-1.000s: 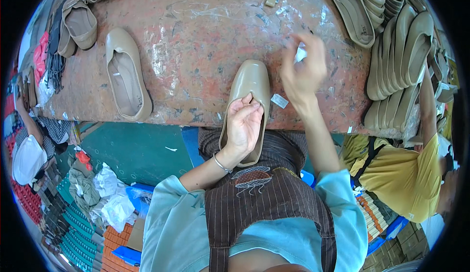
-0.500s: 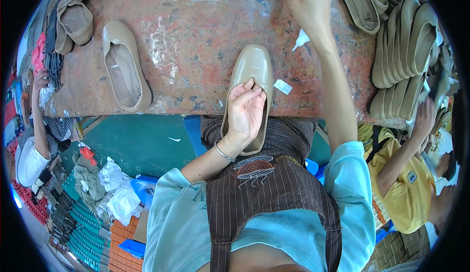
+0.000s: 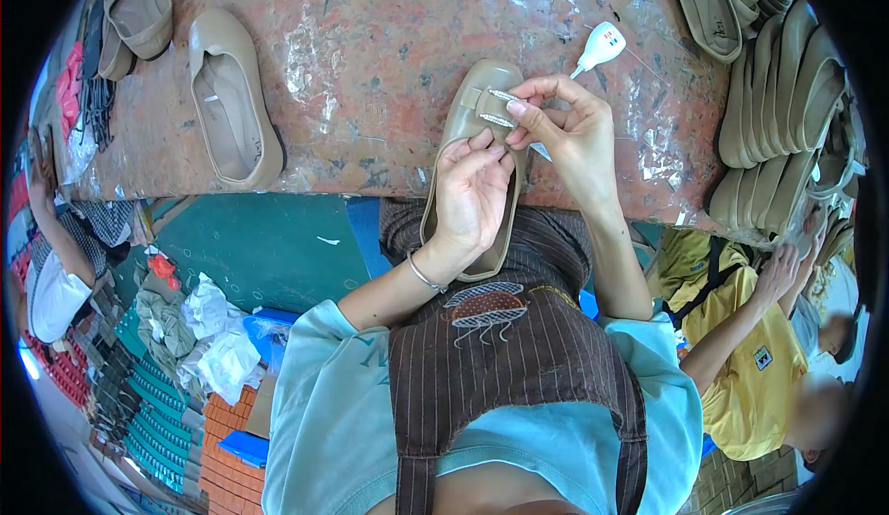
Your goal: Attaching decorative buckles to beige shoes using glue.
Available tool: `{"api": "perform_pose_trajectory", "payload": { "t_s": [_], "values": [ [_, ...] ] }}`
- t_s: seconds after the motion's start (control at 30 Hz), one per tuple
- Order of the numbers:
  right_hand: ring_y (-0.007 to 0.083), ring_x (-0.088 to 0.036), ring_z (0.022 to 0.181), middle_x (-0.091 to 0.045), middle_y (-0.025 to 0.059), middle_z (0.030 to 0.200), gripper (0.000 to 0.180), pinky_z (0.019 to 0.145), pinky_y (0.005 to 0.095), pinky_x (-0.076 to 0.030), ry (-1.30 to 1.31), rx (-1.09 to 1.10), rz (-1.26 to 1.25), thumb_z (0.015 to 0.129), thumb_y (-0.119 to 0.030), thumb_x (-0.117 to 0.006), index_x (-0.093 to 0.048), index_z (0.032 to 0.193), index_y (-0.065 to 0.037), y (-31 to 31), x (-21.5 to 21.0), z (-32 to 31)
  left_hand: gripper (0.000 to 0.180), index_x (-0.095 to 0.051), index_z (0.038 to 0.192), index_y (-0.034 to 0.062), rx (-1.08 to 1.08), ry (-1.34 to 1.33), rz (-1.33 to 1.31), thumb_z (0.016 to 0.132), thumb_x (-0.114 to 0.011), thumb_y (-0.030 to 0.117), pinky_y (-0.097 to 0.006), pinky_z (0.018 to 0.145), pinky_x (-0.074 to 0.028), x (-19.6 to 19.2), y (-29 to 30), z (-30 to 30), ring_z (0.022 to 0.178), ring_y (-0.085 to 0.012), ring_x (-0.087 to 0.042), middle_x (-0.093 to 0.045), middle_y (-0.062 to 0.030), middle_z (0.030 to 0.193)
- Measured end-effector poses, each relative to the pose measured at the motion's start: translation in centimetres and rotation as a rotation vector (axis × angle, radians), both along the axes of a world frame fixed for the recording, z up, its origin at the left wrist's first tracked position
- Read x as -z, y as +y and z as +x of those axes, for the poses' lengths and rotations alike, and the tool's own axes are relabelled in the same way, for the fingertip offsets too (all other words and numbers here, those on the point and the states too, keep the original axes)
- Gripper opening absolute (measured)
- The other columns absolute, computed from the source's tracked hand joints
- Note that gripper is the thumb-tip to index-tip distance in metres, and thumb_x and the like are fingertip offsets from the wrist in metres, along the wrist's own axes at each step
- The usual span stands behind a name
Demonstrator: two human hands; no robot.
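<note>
**Silver trim held at the toe of a beige flat shoe**

A beige flat shoe (image 3: 477, 158) is seen lying lengthwise over the near edge of the worn, reddish desk (image 3: 389, 61), its toe pointing away from the person and its heel hanging past the edge above a brown striped apron (image 3: 500, 367). The shoe is steadied by the left hand (image 3: 472, 195), which is laid over its opening with the fingers curled and the fingertips pressed against the strap near the toe. A small silver trim piece (image 3: 500, 107) is pinched between the thumb and forefinger of the right hand (image 3: 565, 131); this grip is closed tightly on the trim, which is held against the band across the toe. A thin bracelet (image 3: 426, 276) is worn on the left wrist.

Just beyond the right hand, a small white glue bottle (image 3: 600, 47) is lying on the desk. A second beige shoe (image 3: 231, 98) is placed well to the left, its opening upward. Stacks of beige soles (image 3: 787, 98) are lined up along the right edge of the desk. A person in a yellow shirt (image 3: 750, 367) is seated at the right, with one hand raised toward the stacks.
</note>
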State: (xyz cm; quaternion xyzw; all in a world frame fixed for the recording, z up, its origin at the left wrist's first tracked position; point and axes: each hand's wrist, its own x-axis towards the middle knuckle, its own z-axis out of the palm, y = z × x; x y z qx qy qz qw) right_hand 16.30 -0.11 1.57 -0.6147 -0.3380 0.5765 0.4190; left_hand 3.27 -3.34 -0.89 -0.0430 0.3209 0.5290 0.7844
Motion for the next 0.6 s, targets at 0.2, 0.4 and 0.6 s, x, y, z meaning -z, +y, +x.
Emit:
{"api": "perform_pose_trajectory", "payload": {
  "t_s": [0.2, 0.4, 0.6],
  "values": [
    [0.0097, -0.066, 0.063, -0.066, 0.0058, 0.08, 0.006, 0.053, 0.0229, -0.054, -0.045, 0.0, 0.003, 0.087, 0.002, -0.071, -0.071, 0.093, 0.003, 0.2, -0.1, -0.3, 0.026, -0.053, 0.113, -0.0076, -0.002, -0.001, 0.009, 0.087, -0.05, -0.005, -0.04, 0.104, -0.043, 0.4, -0.1, 0.1, 0.111, -0.0248, -0.056, -0.06, -0.0185, 0.122],
    [0.0103, -0.067, 0.062, -0.066, 0.0067, 0.077, 0.007, 0.052, 0.0233, -0.053, -0.11, 0.03, 0.015, 0.086, 0.002, -0.071, -0.068, 0.092, 0.005, 0.3, -0.1, -0.8, 0.028, -0.052, 0.117, -0.0062, 0.013, -0.009, 0.016, 0.089, -0.05, -0.003, -0.04, 0.103, -0.043, 0.1, 0.2, 0.0, 0.111, -0.0246, -0.056, -0.06, -0.0162, 0.121],
    [0.0085, -0.058, 0.052, -0.064, 0.0089, 0.081, 0.019, 0.046, 0.0264, -0.042, -0.448, -0.03, -0.053, 0.081, -0.005, -0.078, -0.06, 0.085, 0.001, 0.2, -0.6, -1.0, 0.025, -0.054, 0.121, -0.0003, 0.029, 0.013, -0.12, 0.099, -0.056, 0.012, -0.037, 0.1, -0.047, -0.9, 1.0, 0.2, 0.112, -0.02, -0.058, -0.062, -0.0111, 0.119]
  ]
}}
